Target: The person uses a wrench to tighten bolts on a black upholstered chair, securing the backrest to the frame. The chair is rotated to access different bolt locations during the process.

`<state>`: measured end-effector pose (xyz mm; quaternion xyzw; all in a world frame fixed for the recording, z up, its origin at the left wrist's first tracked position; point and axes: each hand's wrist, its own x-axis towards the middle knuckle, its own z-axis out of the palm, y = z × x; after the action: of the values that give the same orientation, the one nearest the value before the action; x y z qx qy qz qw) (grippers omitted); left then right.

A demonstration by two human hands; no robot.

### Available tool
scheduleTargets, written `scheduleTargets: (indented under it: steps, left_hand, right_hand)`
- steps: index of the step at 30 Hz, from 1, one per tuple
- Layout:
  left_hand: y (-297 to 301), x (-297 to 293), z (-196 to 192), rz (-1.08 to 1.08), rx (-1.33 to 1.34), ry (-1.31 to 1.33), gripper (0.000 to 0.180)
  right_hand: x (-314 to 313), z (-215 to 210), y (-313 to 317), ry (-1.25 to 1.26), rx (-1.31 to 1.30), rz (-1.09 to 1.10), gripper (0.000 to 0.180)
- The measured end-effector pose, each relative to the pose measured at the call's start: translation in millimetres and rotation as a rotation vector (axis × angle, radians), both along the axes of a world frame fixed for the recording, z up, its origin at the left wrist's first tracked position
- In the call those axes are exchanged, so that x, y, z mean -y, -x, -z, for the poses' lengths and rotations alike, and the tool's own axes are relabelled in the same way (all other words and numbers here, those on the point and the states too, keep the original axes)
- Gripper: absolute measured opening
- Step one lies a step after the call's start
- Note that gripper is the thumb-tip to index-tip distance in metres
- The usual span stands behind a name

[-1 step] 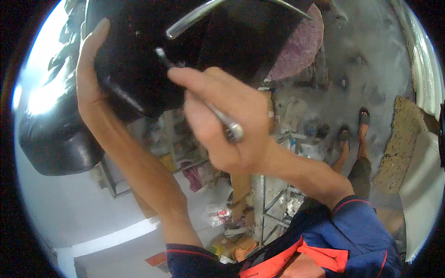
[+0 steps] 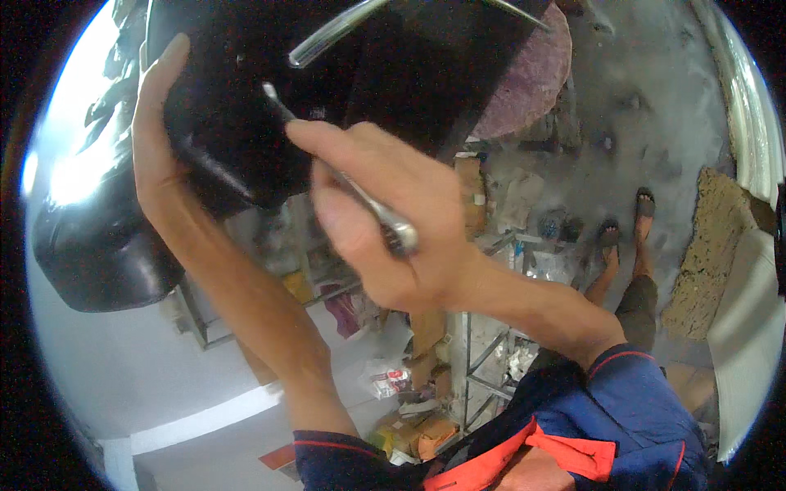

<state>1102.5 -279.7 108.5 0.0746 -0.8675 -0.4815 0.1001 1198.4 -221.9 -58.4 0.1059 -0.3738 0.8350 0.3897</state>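
Note:
A black, glossy, padded piece of furniture [image 2: 254, 33], which looks like a chair, fills the upper left. Curved chrome bars [image 2: 340, 31] run across its top. My left hand [image 2: 157, 110] grips its left side, with one digit stretched up along the dark surface and the other fingers mostly hidden. Closed in a fist, my right hand [image 2: 393, 204] holds a slim shiny metal hand tool [image 2: 368, 203] with a thick rounded end. The tool's thin tip points up and left, over the black surface; whether it touches cannot be made out. Motion blurs the hand slightly.
A mottled purple rounded sheet [image 2: 532, 78] lies beyond the furniture. A metal-tube frame [image 2: 487, 385] stands below, among cartons, bags and scraps. On the right, another person's sandalled feet [image 2: 626, 221] rest on the grey floor, near a worn brown board [image 2: 696, 262] and pale sheets [image 2: 749, 327].
My right hand has shifted slightly left with the metal tool. My left hand stays on the black furniture, almost unmoved.

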Motion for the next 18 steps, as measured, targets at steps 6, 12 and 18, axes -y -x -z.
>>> scheduleTargets:
  steps: [6,12,18]
  left_hand:
    - [5.4,-1.0,7.9,-0.006,0.027,0.009,0.046]
    - [13.7,-0.1,-0.3,0.010,0.152,0.040,0.046]
    - [18.6,3.5,-13.2,0.009,0.240,0.073,0.046]
  right_hand:
    - [35.8,-11.9,17.6,0.256,0.013,-0.099,0.034]
    - [31.2,0.5,21.4,0.396,0.128,-0.228,0.027]
    - [24.8,-0.6,16.3,0.487,0.138,-0.344,0.027]
